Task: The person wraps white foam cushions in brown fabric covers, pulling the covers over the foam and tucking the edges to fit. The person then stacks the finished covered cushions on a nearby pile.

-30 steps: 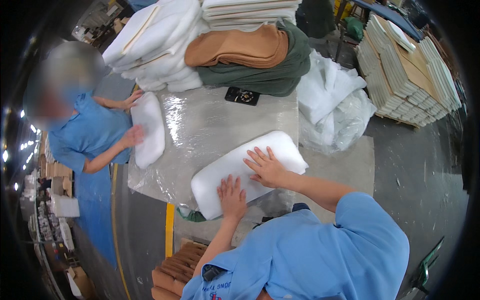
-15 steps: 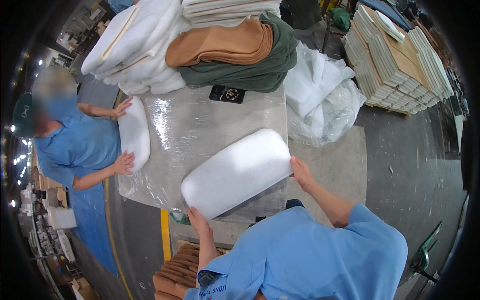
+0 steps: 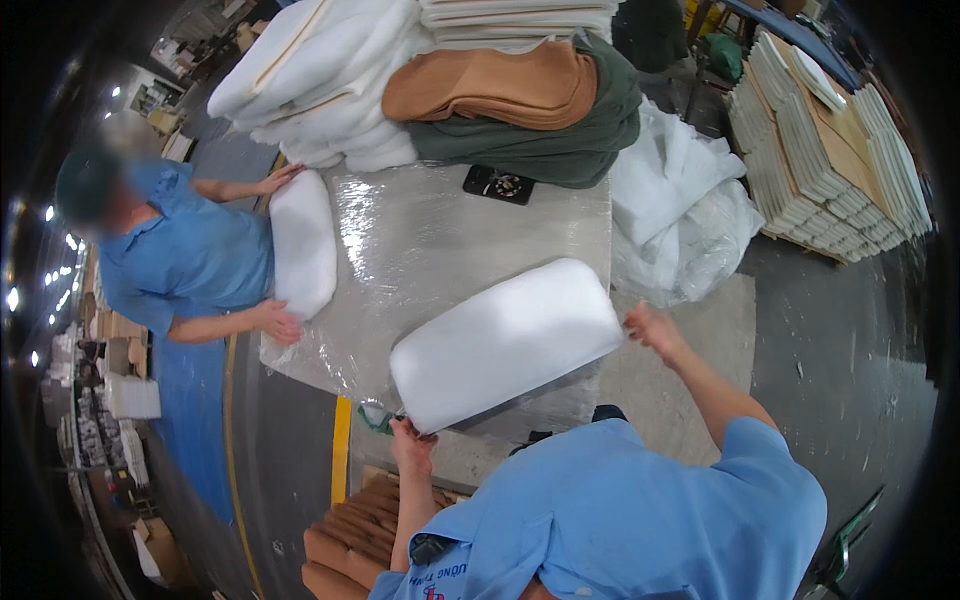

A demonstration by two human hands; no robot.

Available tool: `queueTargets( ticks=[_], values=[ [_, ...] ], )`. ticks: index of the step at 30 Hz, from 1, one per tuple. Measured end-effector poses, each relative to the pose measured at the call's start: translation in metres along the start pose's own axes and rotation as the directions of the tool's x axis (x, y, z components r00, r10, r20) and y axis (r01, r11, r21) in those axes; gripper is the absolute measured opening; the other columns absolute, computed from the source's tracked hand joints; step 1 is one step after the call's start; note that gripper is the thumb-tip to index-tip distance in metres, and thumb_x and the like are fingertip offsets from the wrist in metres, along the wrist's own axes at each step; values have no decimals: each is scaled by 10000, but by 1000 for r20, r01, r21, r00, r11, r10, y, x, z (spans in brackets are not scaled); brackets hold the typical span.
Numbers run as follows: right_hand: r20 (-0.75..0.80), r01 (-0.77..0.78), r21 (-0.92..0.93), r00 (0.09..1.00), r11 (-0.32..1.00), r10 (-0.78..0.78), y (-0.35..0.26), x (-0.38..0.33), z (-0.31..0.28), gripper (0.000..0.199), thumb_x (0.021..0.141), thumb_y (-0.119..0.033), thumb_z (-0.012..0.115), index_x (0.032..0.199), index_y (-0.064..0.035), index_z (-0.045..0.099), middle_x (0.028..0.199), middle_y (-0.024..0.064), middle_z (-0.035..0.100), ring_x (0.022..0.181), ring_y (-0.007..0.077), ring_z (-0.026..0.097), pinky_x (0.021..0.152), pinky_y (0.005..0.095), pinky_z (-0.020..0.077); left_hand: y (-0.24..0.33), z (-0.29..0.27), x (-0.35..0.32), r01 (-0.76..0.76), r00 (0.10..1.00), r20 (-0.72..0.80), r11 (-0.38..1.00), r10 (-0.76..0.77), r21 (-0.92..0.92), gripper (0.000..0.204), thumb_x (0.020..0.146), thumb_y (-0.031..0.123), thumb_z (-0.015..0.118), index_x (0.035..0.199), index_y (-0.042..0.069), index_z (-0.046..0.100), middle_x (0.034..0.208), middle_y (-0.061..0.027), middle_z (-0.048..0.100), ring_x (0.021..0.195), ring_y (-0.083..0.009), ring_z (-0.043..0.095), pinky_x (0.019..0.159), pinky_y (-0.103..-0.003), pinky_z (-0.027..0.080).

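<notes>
A white padded cushion point(image 3: 507, 345) with rounded corners lies slanted across the near part of the table in front of me. At its lower left corner is my left hand point(image 3: 412, 447), its fingers bent against the edge and partly hidden. My right hand point(image 3: 652, 328) hovers just off the cushion's right end, fingers loosely apart and holding nothing. Across the table's left side, a co-worker in a blue shirt rests both hands by the ends of a second white cushion point(image 3: 304, 245).
Plastic film covers the table point(image 3: 400, 240). At its back sit white padding point(image 3: 330, 85), brown fabric pieces point(image 3: 490, 85) and dark green fabric point(image 3: 540, 150), with a black phone-like device point(image 3: 498, 184) before them. Crumpled plastic point(image 3: 675, 200) and stacked white panels point(image 3: 820, 150) stand right; brown pieces point(image 3: 350, 535) lie below.
My right hand has come away from the cushion's right end. My left hand stays at the lower left corner. The whole view has shifted, moving the scene rightward.
</notes>
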State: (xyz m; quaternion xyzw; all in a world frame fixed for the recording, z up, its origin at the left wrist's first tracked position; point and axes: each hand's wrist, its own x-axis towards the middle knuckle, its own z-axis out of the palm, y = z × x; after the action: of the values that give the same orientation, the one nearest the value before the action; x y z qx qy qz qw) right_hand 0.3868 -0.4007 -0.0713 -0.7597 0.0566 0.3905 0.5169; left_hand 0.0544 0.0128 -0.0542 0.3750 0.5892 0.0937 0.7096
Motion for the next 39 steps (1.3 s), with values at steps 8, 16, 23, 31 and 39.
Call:
queueTargets(
  ticks=[8, 16, 23, 31, 39],
  values=[
    [82, -101, 129, 992, 986, 91, -30, 29, 19, 692, 1093, -590, 402, 1337, 14, 638, 1177, 123, 734, 907, 184, 682, 792, 358, 534, 2, -13, -3, 71, 991, 119, 990, -57, -120, 662, 1110, 606, 312, 1449, 73, 510, 1391, -135, 592, 1206, -334, 591, 1050, -536, 452],
    [139, -75, 190, 989, 979, 49, -21, 25, 27, 702, 1077, -613, 420, 1286, 11, 663, 1088, 103, 741, 856, 184, 698, 748, 348, 554, -6, -20, -6, -18, 992, 121, 985, 39, -171, 647, 1116, 573, 340, 1476, 66, 515, 1363, -111, 634, 1158, -294, 619, 1017, -481, 466],
    [-41, 23, 181, 999, 983, -16, -45, 56, 6, 735, 1055, -664, 437, 1278, -7, 681, 1077, 104, 715, 851, 210, 680, 760, 364, 554, 38, -17, 10, -199, 972, -110, 975, 210, 104, 603, 1115, 504, 400, 1505, 55, 501, 1389, -122, 627, 1168, -285, 617, 1018, -425, 448],
    [78, -164, 65, 984, 984, 159, -36, 50, 27, 807, 1064, -689, 370, 1443, -4, 567, 1296, 129, 683, 1051, 238, 661, 934, 403, 522, 28, 7, 12, -168, 982, -68, 980, 176, 107, 593, 1103, 480, 454, 1503, 44, 494, 1383, -142, 622, 1156, -267, 618, 987, -394, 478],
    [49, 152, 33, 987, 988, -154, -55, 72, 38, 867, 1052, -728, 327, 1445, 0, 587, 1372, 172, 664, 1138, 272, 656, 985, 397, 504, 10, 16, 18, -126, 988, 94, 992, 123, 24, 634, 1120, 499, 407, 1530, 17, 455, 1456, -148, 583, 1293, -247, 562, 1085, -408, 436]
  ],
)
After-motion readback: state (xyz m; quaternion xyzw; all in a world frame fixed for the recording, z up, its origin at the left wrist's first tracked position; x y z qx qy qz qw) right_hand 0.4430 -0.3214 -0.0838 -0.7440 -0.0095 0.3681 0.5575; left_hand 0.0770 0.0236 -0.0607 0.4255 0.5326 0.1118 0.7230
